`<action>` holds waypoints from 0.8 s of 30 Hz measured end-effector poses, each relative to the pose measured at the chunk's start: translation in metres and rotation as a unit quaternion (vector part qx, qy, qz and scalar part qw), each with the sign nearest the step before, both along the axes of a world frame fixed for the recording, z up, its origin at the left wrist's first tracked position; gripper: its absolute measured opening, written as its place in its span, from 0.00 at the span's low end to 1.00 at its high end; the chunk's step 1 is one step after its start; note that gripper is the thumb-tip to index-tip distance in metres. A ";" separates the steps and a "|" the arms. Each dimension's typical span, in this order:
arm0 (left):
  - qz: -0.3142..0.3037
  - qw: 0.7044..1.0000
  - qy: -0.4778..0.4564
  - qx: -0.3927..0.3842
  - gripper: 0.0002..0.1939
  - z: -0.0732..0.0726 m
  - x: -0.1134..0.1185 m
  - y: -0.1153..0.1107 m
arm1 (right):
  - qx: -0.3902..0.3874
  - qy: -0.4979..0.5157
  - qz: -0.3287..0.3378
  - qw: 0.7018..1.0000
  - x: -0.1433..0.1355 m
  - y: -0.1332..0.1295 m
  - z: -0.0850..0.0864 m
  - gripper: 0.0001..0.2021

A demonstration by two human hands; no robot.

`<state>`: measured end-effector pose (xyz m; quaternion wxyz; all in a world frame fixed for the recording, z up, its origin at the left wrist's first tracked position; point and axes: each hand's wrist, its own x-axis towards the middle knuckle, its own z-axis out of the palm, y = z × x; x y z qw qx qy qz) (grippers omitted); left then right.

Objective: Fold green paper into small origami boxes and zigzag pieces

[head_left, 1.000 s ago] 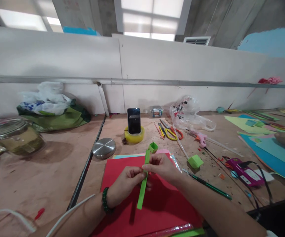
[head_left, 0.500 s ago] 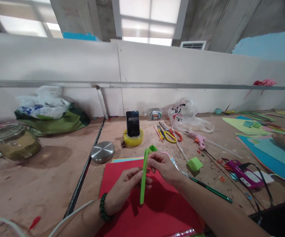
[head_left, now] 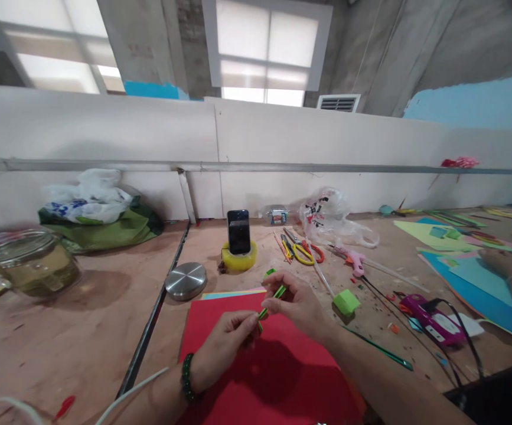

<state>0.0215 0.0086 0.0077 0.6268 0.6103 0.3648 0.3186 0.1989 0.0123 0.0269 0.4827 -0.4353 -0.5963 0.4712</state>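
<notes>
A green paper strip [head_left: 270, 304], seen nearly edge-on, is held above a red sheet of paper [head_left: 277, 360]. Its lower end is pinched in my left hand [head_left: 229, 342], which has a dark green bead bracelet at the wrist. My right hand [head_left: 297, 298] grips the upper end between thumb and fingers. Just behind the right hand a bit of another green paper piece [head_left: 270, 272] shows, mostly covered. A green paper cube [head_left: 346, 302] on a clear stick lies to the right of the sheet.
Behind stand a phone [head_left: 238, 231] and yellow tape roll [head_left: 240, 260]. Scissors [head_left: 302, 251], a pink glue gun [head_left: 355, 261], and a purple power strip [head_left: 433, 319] with a cable lie right. Left are a metal lid [head_left: 185, 280] and glass jar [head_left: 28, 265]. Another person's hand [head_left: 499, 261] is far right.
The strip has turned from upright with its broad face showing to slanted and nearly edge-on. Both hands keep hold of it. The camera view has tilted up slightly.
</notes>
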 end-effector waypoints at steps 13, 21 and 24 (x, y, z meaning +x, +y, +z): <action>-0.074 0.995 0.064 -0.013 0.32 0.000 0.005 -0.008 | 0.004 -0.074 0.055 0.996 0.029 -0.041 -0.002 0.27; -0.082 0.982 0.123 0.113 0.21 0.002 0.001 -0.014 | -0.118 0.057 0.019 0.991 0.024 -0.058 -0.019 0.24; -0.055 0.960 0.189 0.199 0.15 0.003 0.001 -0.019 | -0.122 0.051 -0.025 0.991 0.021 -0.059 -0.022 0.22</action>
